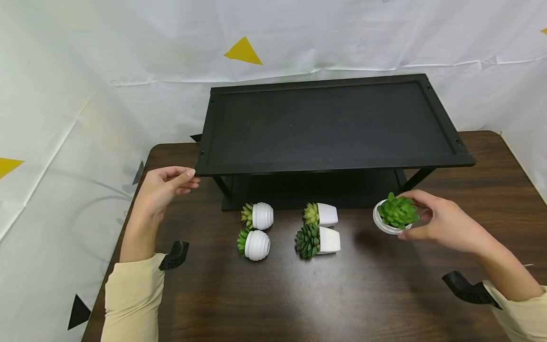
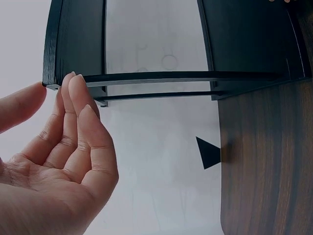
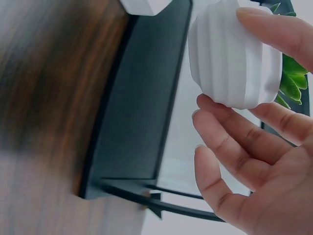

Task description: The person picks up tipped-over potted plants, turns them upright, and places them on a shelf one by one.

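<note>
My right hand holds up a potted succulent, thumb and fingers around the rim of its ribbed white pot. The plant stands upright in the head view, over the table near the shelf's front right. At the front left corner of the black two-tier shelf, my left hand pinches the top board's edge. In the left wrist view its thumb is at one side of that corner and the fingertips are at the other.
Two small succulents in round white pots lie on their sides before the shelf. To their right, two in square white pots lie likewise. The dark wooden table meets white sheeting behind and at left.
</note>
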Available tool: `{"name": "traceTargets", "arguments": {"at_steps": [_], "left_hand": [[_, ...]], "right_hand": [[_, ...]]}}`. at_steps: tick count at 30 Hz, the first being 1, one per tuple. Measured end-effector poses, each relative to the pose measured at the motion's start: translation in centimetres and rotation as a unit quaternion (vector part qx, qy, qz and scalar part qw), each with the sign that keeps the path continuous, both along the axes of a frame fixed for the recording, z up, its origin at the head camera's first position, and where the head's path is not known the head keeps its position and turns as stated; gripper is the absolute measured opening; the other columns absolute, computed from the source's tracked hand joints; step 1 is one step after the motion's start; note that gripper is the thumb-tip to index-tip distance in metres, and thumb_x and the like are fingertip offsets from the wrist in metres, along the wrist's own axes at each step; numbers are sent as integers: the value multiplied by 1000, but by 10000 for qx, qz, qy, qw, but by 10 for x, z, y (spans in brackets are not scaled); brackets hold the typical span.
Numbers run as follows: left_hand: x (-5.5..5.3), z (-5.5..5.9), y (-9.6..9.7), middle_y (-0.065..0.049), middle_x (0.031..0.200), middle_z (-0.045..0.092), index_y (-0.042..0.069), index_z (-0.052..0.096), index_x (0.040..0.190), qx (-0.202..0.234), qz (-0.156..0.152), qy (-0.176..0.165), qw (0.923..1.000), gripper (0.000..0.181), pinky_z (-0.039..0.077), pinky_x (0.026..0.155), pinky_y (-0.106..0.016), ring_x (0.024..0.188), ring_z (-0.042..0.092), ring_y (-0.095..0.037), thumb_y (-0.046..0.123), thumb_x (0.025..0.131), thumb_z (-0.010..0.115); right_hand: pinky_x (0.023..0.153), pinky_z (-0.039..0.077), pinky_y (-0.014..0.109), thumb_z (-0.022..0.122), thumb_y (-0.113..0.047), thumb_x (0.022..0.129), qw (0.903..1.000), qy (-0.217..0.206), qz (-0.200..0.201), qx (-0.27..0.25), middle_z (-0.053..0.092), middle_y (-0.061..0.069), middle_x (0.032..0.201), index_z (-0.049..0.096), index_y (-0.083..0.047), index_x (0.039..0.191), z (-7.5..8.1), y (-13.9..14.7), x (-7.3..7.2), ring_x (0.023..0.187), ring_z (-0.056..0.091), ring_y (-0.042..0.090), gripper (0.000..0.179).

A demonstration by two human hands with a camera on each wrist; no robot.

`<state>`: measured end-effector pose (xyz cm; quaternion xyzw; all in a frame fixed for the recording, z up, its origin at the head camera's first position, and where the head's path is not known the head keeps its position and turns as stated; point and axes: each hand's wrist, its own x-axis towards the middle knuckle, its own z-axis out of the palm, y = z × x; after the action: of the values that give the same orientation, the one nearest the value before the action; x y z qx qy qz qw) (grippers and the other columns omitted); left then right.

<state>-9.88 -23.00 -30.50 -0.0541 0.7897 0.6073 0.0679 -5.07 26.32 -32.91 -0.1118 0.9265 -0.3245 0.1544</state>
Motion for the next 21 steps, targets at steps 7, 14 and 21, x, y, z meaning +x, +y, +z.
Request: {"name": "traceTargets", "arguments": {"at_steps": [7,14,21], "left_hand": [[0,0,1,7,75,67,-11,54,107,5,45,-37,10000,33,50,66,-19,69,64,-7,16,90,60],[0,1,1,9,75,66,-11,54,109,-179,46,-68,9998,35,50,67,-19,72,64,-7,18,90,59],[0,2,2,10,75,66,-11,54,110,-281,38,-77,9996,35,50,68,-19,71,63,-5,19,91,57]], "right_hand": [[60,48,27,83,-28,66,9999,31,-90,-79,60,9,99,48,-11,123,17,-4,-3,76,62,14,70],[62,49,27,83,-27,65,9999,81,-116,12,59,8,102,48,-12,123,33,-7,-7,80,61,16,69],[63,48,22,84,-24,64,9997,216,-85,-92,60,6,102,49,-15,122,49,-11,-10,79,61,6,68]]}}
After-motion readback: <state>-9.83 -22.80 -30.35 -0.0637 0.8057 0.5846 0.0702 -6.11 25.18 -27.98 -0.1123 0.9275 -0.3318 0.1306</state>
